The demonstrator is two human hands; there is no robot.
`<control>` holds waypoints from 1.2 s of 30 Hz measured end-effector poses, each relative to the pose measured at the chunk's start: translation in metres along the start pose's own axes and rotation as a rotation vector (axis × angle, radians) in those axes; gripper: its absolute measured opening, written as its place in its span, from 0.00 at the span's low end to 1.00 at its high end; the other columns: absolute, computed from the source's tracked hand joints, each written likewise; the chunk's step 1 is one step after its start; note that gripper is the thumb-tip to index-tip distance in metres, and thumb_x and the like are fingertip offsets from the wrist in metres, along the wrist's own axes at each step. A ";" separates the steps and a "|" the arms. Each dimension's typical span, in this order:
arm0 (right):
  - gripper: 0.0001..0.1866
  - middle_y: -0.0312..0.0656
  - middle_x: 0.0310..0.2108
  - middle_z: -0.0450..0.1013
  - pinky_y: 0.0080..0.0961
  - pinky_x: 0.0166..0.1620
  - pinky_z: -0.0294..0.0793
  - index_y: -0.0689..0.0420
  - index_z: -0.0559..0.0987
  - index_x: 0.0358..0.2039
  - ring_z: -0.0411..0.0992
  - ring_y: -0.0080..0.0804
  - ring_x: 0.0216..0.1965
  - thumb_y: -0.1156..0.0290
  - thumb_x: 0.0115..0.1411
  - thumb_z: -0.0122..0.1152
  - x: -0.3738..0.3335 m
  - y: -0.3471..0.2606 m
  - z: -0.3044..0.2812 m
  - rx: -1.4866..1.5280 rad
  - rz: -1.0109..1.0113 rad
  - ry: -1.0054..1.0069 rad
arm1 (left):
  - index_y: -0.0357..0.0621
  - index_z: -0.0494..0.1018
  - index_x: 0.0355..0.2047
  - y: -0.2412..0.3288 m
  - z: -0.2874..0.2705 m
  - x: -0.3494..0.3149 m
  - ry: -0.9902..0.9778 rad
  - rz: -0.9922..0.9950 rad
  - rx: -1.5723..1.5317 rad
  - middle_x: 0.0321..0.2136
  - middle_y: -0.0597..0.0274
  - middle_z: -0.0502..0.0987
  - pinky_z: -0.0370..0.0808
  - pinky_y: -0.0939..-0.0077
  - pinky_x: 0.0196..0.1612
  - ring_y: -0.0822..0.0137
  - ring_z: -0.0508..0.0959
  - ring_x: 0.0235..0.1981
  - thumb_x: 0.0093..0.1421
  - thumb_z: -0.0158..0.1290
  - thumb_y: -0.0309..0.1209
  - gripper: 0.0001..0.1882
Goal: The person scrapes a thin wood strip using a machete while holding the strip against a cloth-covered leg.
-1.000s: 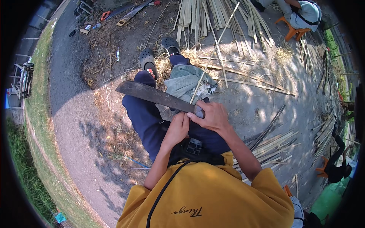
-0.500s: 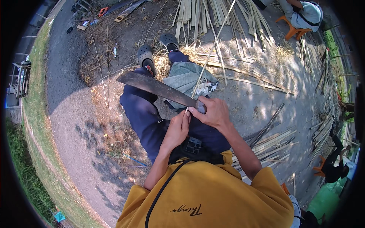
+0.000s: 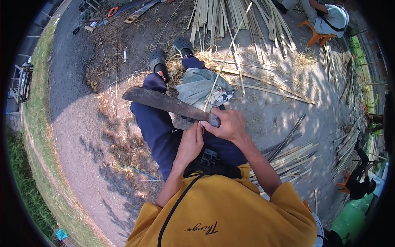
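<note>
Now the machete [image 3: 164, 101] has edged toward the yellow shirt [image 3: 230, 201]

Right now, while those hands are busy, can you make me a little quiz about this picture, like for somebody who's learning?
1. Fill in: the knife is gripped by the ____ hand.
2. True or false: in the picture, it points toward the right.
3. What colour is the stool at the upper right? A) green B) orange C) blue

Key:
1. Right: the right hand is around the grip end.
2. False: it points left.
3. B, orange.
</note>
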State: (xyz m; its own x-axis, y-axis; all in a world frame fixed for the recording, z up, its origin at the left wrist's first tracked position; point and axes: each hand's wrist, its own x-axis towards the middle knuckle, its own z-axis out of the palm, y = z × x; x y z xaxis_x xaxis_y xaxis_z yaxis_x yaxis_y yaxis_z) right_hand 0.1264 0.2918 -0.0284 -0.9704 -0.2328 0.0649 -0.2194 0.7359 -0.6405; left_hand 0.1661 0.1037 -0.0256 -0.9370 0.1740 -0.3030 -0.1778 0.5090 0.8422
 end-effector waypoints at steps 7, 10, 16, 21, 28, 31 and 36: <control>0.27 0.44 0.18 0.77 0.46 0.28 0.76 0.52 0.84 0.34 0.79 0.51 0.23 0.38 0.57 0.70 0.000 -0.006 0.001 -0.025 0.034 -0.027 | 0.30 0.72 0.44 0.003 -0.002 -0.004 0.004 -0.002 -0.094 0.34 0.33 0.79 0.72 0.42 0.41 0.30 0.79 0.39 0.77 0.45 0.29 0.12; 0.25 0.44 0.18 0.76 0.44 0.28 0.75 0.52 0.84 0.34 0.79 0.49 0.23 0.40 0.56 0.71 -0.001 -0.011 0.002 -0.041 0.039 -0.016 | 0.31 0.71 0.43 0.006 -0.004 -0.007 0.047 0.032 -0.072 0.32 0.32 0.79 0.72 0.42 0.39 0.30 0.79 0.38 0.77 0.45 0.30 0.12; 0.25 0.46 0.18 0.77 0.45 0.29 0.75 0.53 0.84 0.35 0.79 0.51 0.23 0.41 0.58 0.71 0.002 -0.005 -0.003 -0.062 0.061 -0.010 | 0.32 0.70 0.44 0.013 -0.024 -0.021 -0.008 -0.075 0.006 0.27 0.32 0.78 0.72 0.43 0.37 0.31 0.80 0.35 0.79 0.46 0.34 0.14; 0.25 0.47 0.19 0.77 0.45 0.29 0.76 0.53 0.84 0.35 0.79 0.52 0.24 0.42 0.58 0.71 0.000 -0.001 -0.003 -0.045 0.102 -0.023 | 0.33 0.73 0.38 0.001 -0.016 -0.027 -0.036 -0.023 -0.024 0.27 0.37 0.80 0.73 0.44 0.36 0.34 0.81 0.33 0.79 0.45 0.33 0.16; 0.25 0.48 0.19 0.77 0.46 0.29 0.76 0.53 0.84 0.35 0.80 0.53 0.24 0.41 0.58 0.70 0.000 -0.004 -0.002 -0.046 0.059 -0.003 | 0.33 0.73 0.34 0.006 -0.002 -0.008 0.054 0.046 0.023 0.24 0.39 0.79 0.73 0.46 0.35 0.37 0.80 0.28 0.79 0.46 0.33 0.18; 0.26 0.48 0.19 0.77 0.47 0.29 0.76 0.53 0.85 0.34 0.80 0.53 0.24 0.41 0.57 0.71 0.005 0.004 -0.004 -0.031 0.095 -0.009 | 0.33 0.73 0.32 0.011 -0.005 -0.022 0.029 -0.034 0.006 0.20 0.40 0.77 0.73 0.49 0.32 0.40 0.80 0.24 0.79 0.45 0.33 0.19; 0.29 0.48 0.18 0.77 0.48 0.29 0.78 0.53 0.85 0.35 0.80 0.54 0.24 0.36 0.58 0.68 0.002 0.000 -0.002 -0.020 0.135 -0.008 | 0.35 0.73 0.31 0.016 -0.008 -0.022 0.050 -0.053 -0.009 0.17 0.44 0.74 0.72 0.54 0.29 0.47 0.81 0.21 0.80 0.44 0.35 0.21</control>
State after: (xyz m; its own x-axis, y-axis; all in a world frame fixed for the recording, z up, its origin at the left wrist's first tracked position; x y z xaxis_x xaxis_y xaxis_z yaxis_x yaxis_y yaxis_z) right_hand 0.1243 0.2925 -0.0271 -0.9904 -0.1357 -0.0273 -0.0887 0.7736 -0.6275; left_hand 0.1816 0.1016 -0.0019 -0.9401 0.1048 -0.3244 -0.2295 0.5089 0.8296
